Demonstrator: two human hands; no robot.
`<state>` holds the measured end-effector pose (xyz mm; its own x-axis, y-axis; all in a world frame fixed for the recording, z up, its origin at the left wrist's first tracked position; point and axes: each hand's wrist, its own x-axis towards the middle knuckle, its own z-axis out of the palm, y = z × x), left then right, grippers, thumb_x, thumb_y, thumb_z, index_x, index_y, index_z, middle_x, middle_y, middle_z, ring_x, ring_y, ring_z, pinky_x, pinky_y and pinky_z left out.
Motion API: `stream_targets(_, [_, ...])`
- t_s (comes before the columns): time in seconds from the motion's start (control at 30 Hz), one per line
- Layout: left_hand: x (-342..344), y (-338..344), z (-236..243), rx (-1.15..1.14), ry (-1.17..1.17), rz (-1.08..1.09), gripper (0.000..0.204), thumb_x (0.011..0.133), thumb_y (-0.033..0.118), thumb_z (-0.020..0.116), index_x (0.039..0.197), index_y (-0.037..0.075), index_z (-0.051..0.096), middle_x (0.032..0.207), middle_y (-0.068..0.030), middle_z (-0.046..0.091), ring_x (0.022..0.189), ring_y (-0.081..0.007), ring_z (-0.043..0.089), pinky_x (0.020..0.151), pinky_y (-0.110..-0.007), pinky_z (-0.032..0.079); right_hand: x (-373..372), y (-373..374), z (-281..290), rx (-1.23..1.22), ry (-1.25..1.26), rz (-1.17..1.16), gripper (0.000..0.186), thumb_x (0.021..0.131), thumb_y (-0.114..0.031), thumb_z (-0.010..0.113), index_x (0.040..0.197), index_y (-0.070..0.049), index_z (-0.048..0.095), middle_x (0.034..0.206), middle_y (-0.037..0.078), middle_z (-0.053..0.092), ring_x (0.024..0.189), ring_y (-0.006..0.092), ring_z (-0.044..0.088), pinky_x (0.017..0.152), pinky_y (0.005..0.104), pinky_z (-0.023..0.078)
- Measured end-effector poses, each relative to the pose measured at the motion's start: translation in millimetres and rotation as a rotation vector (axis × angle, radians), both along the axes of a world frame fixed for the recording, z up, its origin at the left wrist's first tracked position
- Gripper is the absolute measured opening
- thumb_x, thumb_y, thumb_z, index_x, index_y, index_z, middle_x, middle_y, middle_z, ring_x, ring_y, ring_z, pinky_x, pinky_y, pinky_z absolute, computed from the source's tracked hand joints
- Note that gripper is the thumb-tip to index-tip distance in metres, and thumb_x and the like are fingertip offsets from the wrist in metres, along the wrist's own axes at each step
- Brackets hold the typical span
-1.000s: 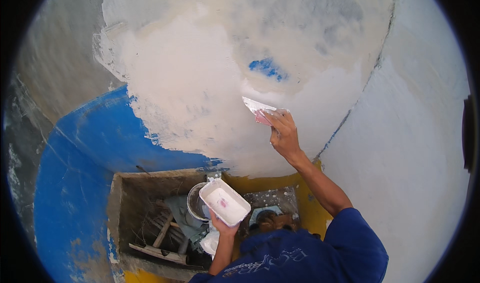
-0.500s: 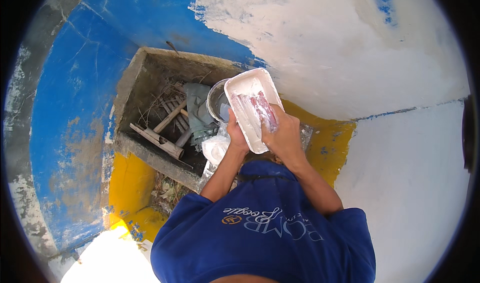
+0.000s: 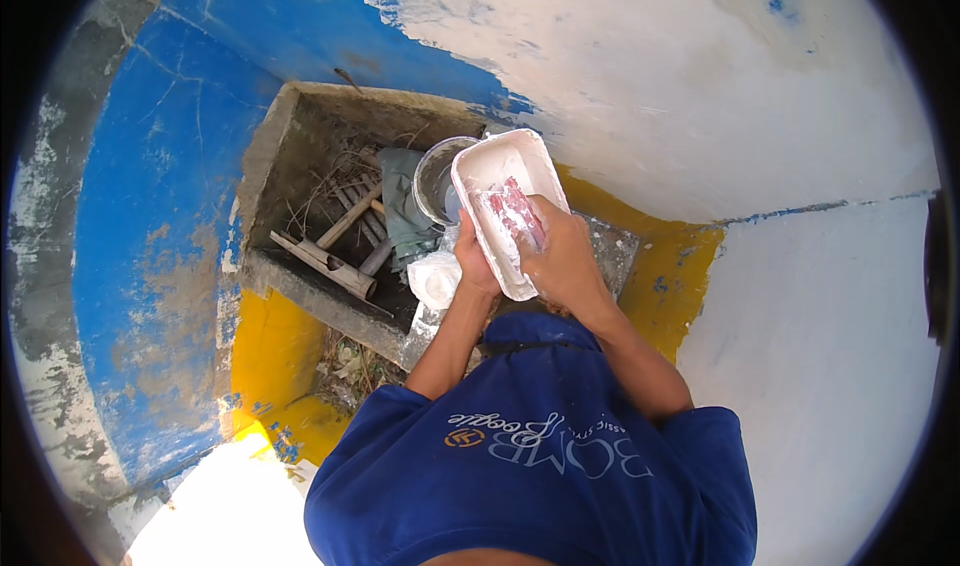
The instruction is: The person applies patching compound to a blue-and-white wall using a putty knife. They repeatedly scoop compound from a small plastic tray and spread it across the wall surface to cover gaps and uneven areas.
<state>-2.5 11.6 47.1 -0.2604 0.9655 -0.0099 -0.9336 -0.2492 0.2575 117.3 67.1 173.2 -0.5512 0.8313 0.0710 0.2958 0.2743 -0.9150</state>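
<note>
A white rectangular tray [image 3: 545, 166] is tilted in front of my chest, its inside smeared with white paste. My left hand [image 3: 475, 258] is closed round the tray's left side, thumb by the rim and the other fingers hidden beneath. In my right hand [image 3: 566, 256] is a flat reddish scraper [image 3: 508, 201] coated with white paste. Its blade lies over the inside of the tray, and my fingers cover its near end. Whether the blade presses on the tray floor, I cannot tell.
Beyond the tray stands a concrete trough [image 3: 262, 151] with twigs, bamboo pieces [image 3: 335, 269], a grey-green cloth [image 3: 400, 206] and a round bucket [image 3: 432, 181]. A white bundle [image 3: 435, 280] sits near my left wrist. Around are a blue wall [image 3: 150, 226] and a white-coated wall [image 3: 650, 96].
My right hand and the scraper have shifted slightly up and left in the tray, and the scraper's angle has changed. The left hand keeps its hold. The whole view has shifted a little.
</note>
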Motion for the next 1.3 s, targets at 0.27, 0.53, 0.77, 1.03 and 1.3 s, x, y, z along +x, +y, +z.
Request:
stream_targets(0.27, [14,3,-12,-0.192,0.092,-0.12,0.071,0.104,0.056,0.034,0.151,0.003,0.035,0.146,-0.019,0.05,0.13,-0.0343,0.054,0.11,-0.05,0.044,57,44,-23,-0.756,0.431,0.003,0.026,0.085,0.003,0.061,0.109,0.012,0.064,0.101,0.014,0.073,0.079,0.0159,0.07,0.075,0.0281,0.055])
stream_targets(0.53, [35,3,-27,-0.218,0.067,-0.186,0.073,0.101,0.058,0.041,0.155,0.01,0.031,0.151,-0.0137,0.044,0.135,-0.0367,0.048,0.11,-0.057,0.042,105,72,8,-0.674,0.974,-0.361,0.03,0.09,-0.004,0.065,0.118,0.007,0.063,0.113,0.013,0.069,0.1,0.0175,0.066,0.091,0.0343,0.053])
stream_targets(0.77, [19,14,-32,-0.283,0.049,-0.246,0.069,0.102,0.058,0.038,0.152,0.011,0.036,0.146,-0.0133,0.049,0.13,-0.0369,0.053,0.107,-0.057,0.045,74,125,93,0.886,0.475,-0.985,0.045,0.082,0.012,0.063,0.125,0.001,0.066,0.125,0.013,0.067,0.104,0.0247,0.059,0.091,0.0346,0.048])
stream_targets(1.03, [0,13,-6,-0.177,0.066,-0.23,0.072,0.101,0.061,0.037,0.154,0.012,0.032,0.148,-0.0133,0.047,0.131,-0.0371,0.052,0.108,-0.057,0.044,2,217,0,1.2,0.058,-0.979,0.058,0.075,0.011,0.061,0.128,-0.01,0.068,0.15,0.015,0.049,0.123,0.0344,0.045,0.104,0.0425,0.033])
stream_targets(1.3, [-7,-3,-15,-0.106,-0.014,-0.22,0.071,0.1,0.061,0.039,0.153,0.013,0.034,0.147,-0.0122,0.048,0.13,-0.0384,0.052,0.108,-0.058,0.044,37,186,39,1.282,-0.032,-0.833,0.056,0.07,0.005,0.063,0.124,-0.011,0.07,0.128,0.009,0.065,0.11,0.031,0.057,0.094,0.0433,0.041])
